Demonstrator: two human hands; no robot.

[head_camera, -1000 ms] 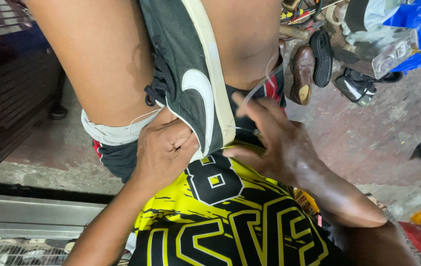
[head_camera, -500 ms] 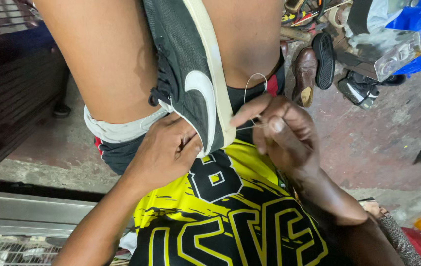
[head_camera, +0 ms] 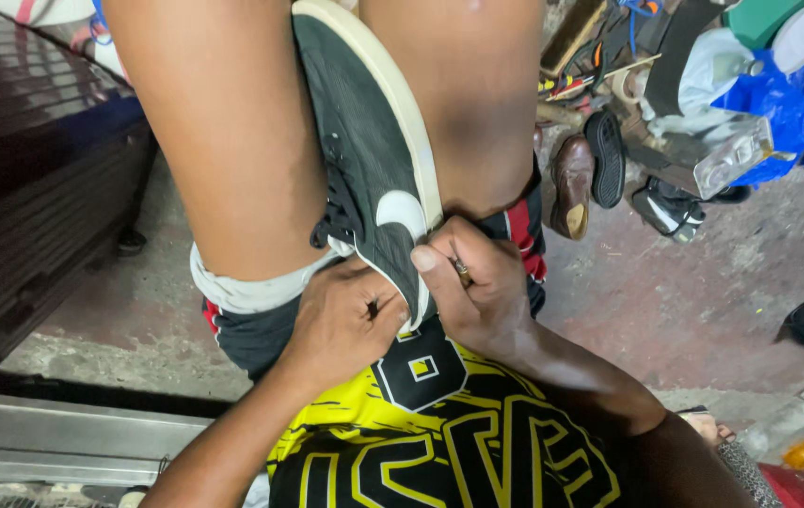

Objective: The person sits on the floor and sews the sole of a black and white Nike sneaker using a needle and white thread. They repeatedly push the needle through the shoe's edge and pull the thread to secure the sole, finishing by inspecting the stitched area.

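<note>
Centre of the frame, a black sneaker (head_camera: pixel 374 169) sits wedged between the person's two bare knees, its heel end toward the lower middle and its length running up toward the top edge. It has a dark, slightly worn upper, a white curved mark on its side, black laces bunched on the left flank, and a cream sole edge running along its right side. The left hand (head_camera: pixel 345 320) is curled shut against the sneaker's lower end, fingers tucked in under the heel. The right hand (head_camera: pixel 477 292) clamps the sole edge, thumb pressed flat on the cream rim, other fingers folded behind it. Upper right, a brown shoe (head_camera: pixel 571 183) lies on the concrete floor (head_camera: pixel 684 310) among piled footwear.
</note>
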